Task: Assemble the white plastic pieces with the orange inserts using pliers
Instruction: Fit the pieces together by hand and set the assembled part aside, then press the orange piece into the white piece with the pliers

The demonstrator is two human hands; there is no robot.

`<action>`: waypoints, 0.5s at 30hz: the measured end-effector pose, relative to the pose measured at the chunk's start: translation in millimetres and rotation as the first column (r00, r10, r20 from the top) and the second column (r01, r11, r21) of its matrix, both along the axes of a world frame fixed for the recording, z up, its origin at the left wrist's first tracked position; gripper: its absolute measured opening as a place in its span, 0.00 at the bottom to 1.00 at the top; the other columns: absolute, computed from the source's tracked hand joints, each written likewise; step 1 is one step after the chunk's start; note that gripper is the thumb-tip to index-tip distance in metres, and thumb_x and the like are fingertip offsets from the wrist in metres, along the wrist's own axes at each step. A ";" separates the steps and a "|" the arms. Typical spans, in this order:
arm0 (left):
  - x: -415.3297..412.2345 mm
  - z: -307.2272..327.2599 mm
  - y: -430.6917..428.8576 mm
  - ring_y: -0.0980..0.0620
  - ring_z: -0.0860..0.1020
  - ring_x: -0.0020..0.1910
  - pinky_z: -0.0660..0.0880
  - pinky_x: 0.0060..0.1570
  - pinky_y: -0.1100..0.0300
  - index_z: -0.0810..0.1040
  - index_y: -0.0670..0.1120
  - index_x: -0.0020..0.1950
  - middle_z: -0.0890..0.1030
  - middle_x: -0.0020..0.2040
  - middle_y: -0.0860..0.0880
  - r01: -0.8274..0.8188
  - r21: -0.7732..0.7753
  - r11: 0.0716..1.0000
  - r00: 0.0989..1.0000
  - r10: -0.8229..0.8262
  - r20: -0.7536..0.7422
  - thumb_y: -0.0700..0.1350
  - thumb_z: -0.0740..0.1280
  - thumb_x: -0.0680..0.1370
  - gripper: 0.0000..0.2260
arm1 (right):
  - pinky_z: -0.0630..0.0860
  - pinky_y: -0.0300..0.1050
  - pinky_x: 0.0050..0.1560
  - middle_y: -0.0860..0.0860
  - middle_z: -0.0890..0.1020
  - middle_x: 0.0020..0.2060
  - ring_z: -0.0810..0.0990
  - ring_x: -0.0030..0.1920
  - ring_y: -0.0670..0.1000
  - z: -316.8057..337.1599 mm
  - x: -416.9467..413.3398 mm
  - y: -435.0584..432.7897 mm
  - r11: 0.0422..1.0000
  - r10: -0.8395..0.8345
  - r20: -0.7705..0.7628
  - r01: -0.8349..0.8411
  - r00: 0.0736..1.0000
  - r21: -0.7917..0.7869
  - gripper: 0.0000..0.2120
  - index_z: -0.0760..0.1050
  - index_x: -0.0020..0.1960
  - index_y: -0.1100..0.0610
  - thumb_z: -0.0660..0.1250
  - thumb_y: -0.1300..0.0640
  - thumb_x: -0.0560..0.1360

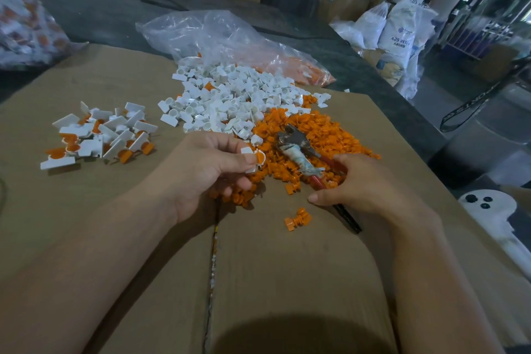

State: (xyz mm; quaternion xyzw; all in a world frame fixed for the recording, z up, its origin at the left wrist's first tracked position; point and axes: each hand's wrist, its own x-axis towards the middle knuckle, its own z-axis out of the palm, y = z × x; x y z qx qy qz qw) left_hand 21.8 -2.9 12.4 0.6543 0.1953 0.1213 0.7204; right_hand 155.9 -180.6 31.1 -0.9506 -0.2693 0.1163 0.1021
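Note:
My left hand (pixel 207 164) pinches a white plastic piece with an orange insert (pixel 254 157) seated in it, held just above the near edge of the orange pile. My right hand (pixel 362 184) rests over the red and black handles of the pliers (pixel 298 152), whose metal jaws lie on the heap of orange inserts (pixel 324 129). A pile of loose white pieces (pixel 230 98) lies behind the heap. Several assembled white-and-orange pieces (pixel 97 135) are spread out at the left. One stray orange insert (pixel 297 219) lies near my right wrist.
Everything sits on a flattened cardboard box (pixel 287 282) with a centre seam. A clear plastic bag (pixel 230 40) holding orange parts lies behind the piles. Another filled bag (pixel 26 23) stands far left. White sacks (pixel 399 34) and cartons stand beyond the table's right edge.

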 end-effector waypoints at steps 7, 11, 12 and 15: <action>0.9 1.0 -1.7 0.58 0.73 0.21 0.65 0.19 0.69 0.76 0.42 0.36 0.78 0.25 0.51 -0.042 -0.017 0.999 0.999 0.042 0.017 0.35 0.68 0.72 0.06 | 0.71 0.45 0.43 0.46 0.75 0.45 0.73 0.45 0.48 0.8 -4.0 4.3 0.993 -0.043 0.147 0.025 0.988 0.119 0.20 0.74 0.55 0.52 0.71 0.51 0.65; 2.4 0.2 -1.3 0.58 0.72 0.21 0.65 0.19 0.68 0.75 0.43 0.35 0.77 0.25 0.52 -0.099 -0.040 0.994 0.994 0.101 0.035 0.36 0.67 0.73 0.08 | 0.64 0.41 0.41 0.47 0.76 0.46 0.71 0.44 0.47 0.3 -6.2 7.7 0.970 -0.015 0.228 -0.042 0.974 0.240 0.19 0.72 0.60 0.50 0.66 0.56 0.70; 2.9 -0.1 -0.6 0.58 0.71 0.21 0.64 0.20 0.67 0.75 0.43 0.35 0.78 0.26 0.52 -0.119 -0.058 0.991 0.991 0.122 0.046 0.36 0.67 0.74 0.07 | 0.63 0.39 0.39 0.46 0.75 0.43 0.70 0.43 0.47 0.4 -7.2 8.8 0.953 0.000 0.252 -0.077 0.968 0.293 0.16 0.73 0.58 0.50 0.65 0.59 0.70; 4.0 1.3 -0.1 0.58 0.70 0.20 0.63 0.20 0.67 0.75 0.43 0.37 0.80 0.28 0.52 -0.167 -0.130 0.977 0.978 0.181 0.102 0.37 0.67 0.74 0.06 | 0.61 0.33 0.33 0.43 0.71 0.38 0.69 0.41 0.47 0.5 -10.1 11.5 0.898 0.048 0.312 -0.178 0.949 0.403 0.10 0.74 0.48 0.51 0.62 0.63 0.71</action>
